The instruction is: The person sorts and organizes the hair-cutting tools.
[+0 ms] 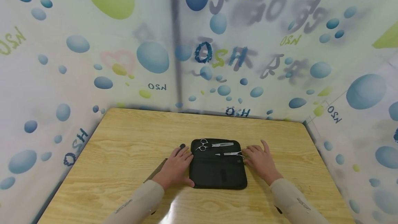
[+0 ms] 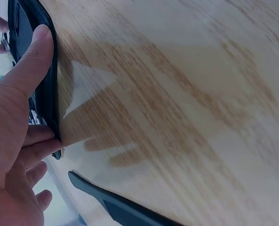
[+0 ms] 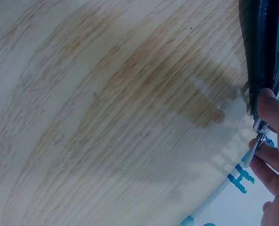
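Observation:
A black zip case (image 1: pixel 217 174) lies spread open on the table. My left hand (image 1: pixel 176 167) rests along its left edge, the thumb near the front corner and the fingertips against the side. Across the case, my right hand (image 1: pixel 259 160) pinches the metal handle of the hair scissors (image 3: pixel 255 148) between thumb and fingers, at the case's right edge. Their blades point left over the black lining. Above them in the case are thinning shears (image 1: pixel 222 145), finger rings to the left. A dark comb (image 2: pixel 130 209) lies beside the case, partly hidden by my left hand in the head view.
The wood-grain table (image 1: pixel 133 130) reaches back to a patterned curtain (image 1: pixel 149 27), which also hangs at both sides. Light glares off the tabletop near the front, between my forearms.

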